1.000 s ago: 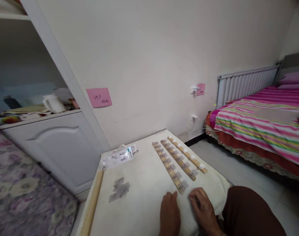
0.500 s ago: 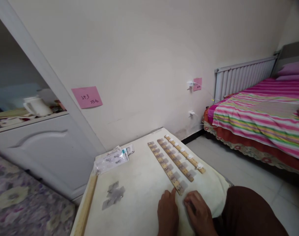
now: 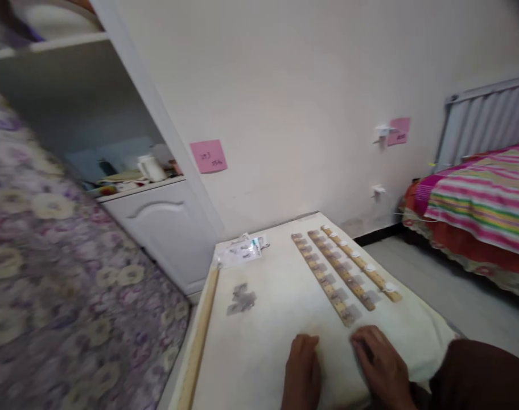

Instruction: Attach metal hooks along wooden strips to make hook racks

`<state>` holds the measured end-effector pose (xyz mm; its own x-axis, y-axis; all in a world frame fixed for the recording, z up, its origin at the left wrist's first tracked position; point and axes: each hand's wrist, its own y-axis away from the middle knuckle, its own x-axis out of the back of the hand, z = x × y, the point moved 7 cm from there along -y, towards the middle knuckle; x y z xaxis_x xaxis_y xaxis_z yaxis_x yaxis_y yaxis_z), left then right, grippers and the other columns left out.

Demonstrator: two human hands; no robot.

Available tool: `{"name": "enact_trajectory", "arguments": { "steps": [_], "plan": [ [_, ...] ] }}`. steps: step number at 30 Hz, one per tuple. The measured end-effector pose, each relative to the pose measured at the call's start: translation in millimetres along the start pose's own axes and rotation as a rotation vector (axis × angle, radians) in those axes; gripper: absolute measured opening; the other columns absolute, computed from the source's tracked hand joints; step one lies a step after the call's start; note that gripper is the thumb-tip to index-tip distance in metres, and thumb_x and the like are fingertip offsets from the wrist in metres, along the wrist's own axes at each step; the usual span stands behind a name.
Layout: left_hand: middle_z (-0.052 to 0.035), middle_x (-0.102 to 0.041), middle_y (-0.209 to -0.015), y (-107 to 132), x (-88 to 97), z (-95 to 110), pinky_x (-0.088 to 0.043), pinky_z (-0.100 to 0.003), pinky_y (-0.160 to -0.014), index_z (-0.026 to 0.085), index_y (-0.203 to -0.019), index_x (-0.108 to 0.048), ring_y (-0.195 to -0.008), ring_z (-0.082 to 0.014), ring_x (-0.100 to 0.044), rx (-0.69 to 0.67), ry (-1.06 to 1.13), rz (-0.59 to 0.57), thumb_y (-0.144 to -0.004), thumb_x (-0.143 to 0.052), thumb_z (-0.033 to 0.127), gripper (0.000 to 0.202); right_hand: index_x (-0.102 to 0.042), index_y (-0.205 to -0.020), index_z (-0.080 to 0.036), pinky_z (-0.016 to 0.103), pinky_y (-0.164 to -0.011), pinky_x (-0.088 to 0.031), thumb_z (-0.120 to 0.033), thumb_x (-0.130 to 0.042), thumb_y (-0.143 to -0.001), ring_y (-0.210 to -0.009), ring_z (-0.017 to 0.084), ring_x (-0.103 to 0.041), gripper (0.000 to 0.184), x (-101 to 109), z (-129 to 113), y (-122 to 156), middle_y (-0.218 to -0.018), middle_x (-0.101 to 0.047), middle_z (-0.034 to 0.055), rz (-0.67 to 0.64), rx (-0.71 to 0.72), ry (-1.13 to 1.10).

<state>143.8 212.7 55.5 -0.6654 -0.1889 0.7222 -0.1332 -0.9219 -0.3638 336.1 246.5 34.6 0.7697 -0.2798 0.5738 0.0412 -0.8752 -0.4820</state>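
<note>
My left hand (image 3: pixel 303 367) is over the near part of the white-covered table, fingers curled in, with nothing visible in them. My right hand (image 3: pixel 383 367) is close to the near end of a wooden strip (image 3: pixel 325 285). Its fingers are loosely bent, a dark gap shows between thumb and fingers, and I see nothing held. That strip carries a row of clear square pieces with small hooks. Beside it lies a similar strip (image 3: pixel 345 270), then a strip with white hooks (image 3: pixel 362 263). Several loose clear pieces (image 3: pixel 242 299) lie in a small pile left of the strips.
Clear plastic packaging (image 3: pixel 240 250) lies at the table's far left corner. A wooden edge (image 3: pixel 202 336) runs along the left side of the table (image 3: pixel 276 319). Floral fabric (image 3: pixel 71 273) and a white cabinet (image 3: pixel 165 233) stand left; a bed (image 3: pixel 481 199) is right.
The camera view has turned left, so everything appears shifted right. My left hand has drawn back from the near end of the strip and its fingers are curled. The strips lie as before.
</note>
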Motion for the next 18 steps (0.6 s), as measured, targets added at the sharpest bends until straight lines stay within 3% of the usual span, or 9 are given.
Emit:
{"name": "enact_trajectory", "arguments": {
  "steps": [5,9,12,14,18],
  "plan": [
    [-0.0104,-0.058,-0.107,62,99.1,-42,-0.046,-0.038,-0.090,0.020,-0.115,-0.055,-0.102,-0.0218,-0.053,0.133,-0.365,0.214,-0.088,-0.041,0.021,0.031,-0.057,-0.086,-0.025,0.033,-0.080,-0.045,-0.036,-0.048,-0.087,-0.087,0.020,-0.059,0.015,-7,10,4,-0.090,-0.063,0.0038,-0.061,0.009,0.030],
    [-0.0153,-0.055,-0.111,105,182.5,-88,-0.044,-0.044,-0.083,0.013,-0.120,-0.053,-0.100,-0.0290,-0.052,0.553,-0.865,0.363,-0.086,-0.041,0.023,0.037,-0.057,-0.085,-0.025,0.033,-0.081,-0.045,-0.038,-0.047,-0.087,-0.088,0.021,-0.059,0.017,-7,10,6,-0.091,-0.064,0.0035,-0.070,0.020,0.064],
    [-0.0166,-0.058,-0.103,121,204.3,-111,-0.044,-0.040,-0.075,0.007,-0.123,-0.050,-0.086,-0.0276,-0.056,0.724,-1.005,0.268,-0.087,-0.040,0.027,0.042,-0.057,-0.085,-0.025,0.034,-0.081,-0.045,-0.038,-0.047,-0.086,-0.087,0.021,-0.059,0.017,-6,7,7,-0.090,-0.064,0.0036,-0.059,0.029,0.083],
    [-0.0149,-0.059,-0.095,123,205.6,-120,-0.044,-0.038,-0.074,0.005,-0.118,-0.052,-0.083,-0.0261,-0.056,0.737,-1.014,0.217,-0.087,-0.039,0.027,0.040,-0.057,-0.084,-0.025,0.034,-0.080,-0.045,-0.038,-0.047,-0.086,-0.086,0.021,-0.059,0.017,-6,4,7,-0.089,-0.064,0.0036,-0.057,0.036,0.089],
    [-0.0110,-0.058,-0.086,120,204.0,-130,-0.044,-0.036,-0.078,0.011,-0.091,-0.060,-0.082,-0.0247,-0.057,0.725,-0.934,0.201,-0.087,-0.037,0.027,0.027,-0.058,-0.082,-0.025,0.034,-0.078,-0.045,-0.036,-0.048,-0.085,-0.084,0.021,-0.059,0.015,-3,0,6,-0.087,-0.064,0.0031,-0.043,0.040,0.110]
  ]
}}
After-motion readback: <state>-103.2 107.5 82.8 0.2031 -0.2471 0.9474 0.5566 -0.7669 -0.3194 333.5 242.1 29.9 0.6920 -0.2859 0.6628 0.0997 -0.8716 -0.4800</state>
